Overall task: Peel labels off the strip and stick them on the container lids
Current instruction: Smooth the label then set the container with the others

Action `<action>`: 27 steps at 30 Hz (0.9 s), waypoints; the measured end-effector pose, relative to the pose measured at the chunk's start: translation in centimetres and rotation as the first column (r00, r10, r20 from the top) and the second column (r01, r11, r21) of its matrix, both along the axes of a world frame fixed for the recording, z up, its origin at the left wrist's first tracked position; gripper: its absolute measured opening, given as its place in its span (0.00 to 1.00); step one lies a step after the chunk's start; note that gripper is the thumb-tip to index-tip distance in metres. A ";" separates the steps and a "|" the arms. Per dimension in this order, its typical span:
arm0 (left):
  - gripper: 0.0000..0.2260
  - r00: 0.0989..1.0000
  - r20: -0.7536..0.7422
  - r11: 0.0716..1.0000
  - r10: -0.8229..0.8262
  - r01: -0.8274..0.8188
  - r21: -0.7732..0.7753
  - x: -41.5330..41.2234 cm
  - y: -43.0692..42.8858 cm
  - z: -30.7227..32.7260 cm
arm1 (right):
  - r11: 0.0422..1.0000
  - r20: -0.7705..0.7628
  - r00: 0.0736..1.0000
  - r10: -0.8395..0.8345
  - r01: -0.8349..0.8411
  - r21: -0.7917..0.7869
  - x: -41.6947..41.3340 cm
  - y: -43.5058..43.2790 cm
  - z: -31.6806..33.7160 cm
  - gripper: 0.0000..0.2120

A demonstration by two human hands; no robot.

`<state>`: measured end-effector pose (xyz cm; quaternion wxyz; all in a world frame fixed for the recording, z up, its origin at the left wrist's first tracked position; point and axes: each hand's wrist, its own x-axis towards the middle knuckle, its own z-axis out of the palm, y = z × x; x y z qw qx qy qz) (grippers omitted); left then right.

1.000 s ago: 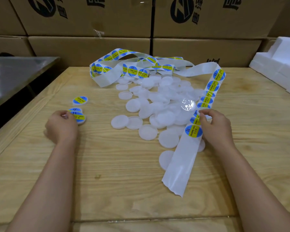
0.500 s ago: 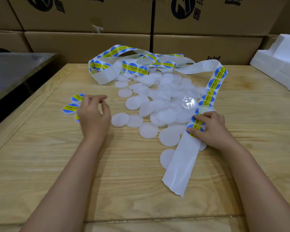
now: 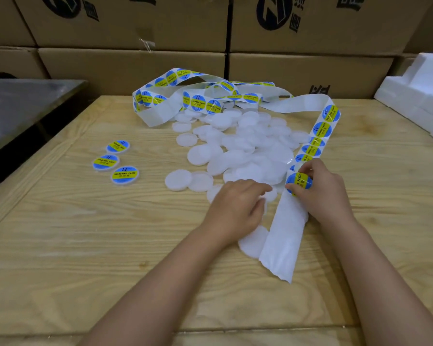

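Right of the table's (image 3: 85, 245) middle, the right hand (image 3: 321, 196) pinches a blue-yellow label (image 3: 299, 181) on the strip (image 3: 283, 236). The left hand (image 3: 235, 208) beside it pinches a plain lid (image 3: 270, 196) from the pile (image 3: 238, 143).

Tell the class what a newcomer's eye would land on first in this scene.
The blue-and-yellow label strip loops across the far side of the wooden table, behind a heap of white lids. At left lie three labelled lids; at right, the right hand pinches a label on the strip.
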<state>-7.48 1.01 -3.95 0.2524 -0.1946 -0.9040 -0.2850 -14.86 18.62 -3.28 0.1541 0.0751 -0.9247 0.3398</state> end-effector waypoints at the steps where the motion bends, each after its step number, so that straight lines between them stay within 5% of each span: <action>1: 0.11 1.000 0.005 0.999 -0.025 0.025 -0.032 0.0 0.5 -0.1 | 1.000 -0.006 1.000 0.003 -0.003 0.018 0.1 0.0 0.0 0.14; 6: 0.10 0.984 0.067 0.964 -0.163 0.173 -0.202 -0.2 2.0 -0.7 | 0.992 -0.067 0.997 0.034 -0.025 0.125 0.3 -0.3 0.4 0.13; 10: 0.10 0.984 0.108 0.969 -0.145 0.163 -0.185 -0.1 2.1 -0.9 | 0.983 -0.115 0.993 0.021 0.001 0.183 0.5 -0.7 0.7 0.13; 20: 0.09 0.983 0.119 0.973 -0.142 0.161 -0.168 0.2 1.6 -0.6 | 0.998 0.027 0.998 -0.059 0.058 0.026 1.1 -1.0 1.4 0.20; 27: 0.08 0.981 0.134 0.977 -0.141 0.160 -0.141 0.6 1.1 -0.6 | 0.998 0.243 0.969 -0.040 0.051 -0.040 1.5 -1.1 2.6 0.08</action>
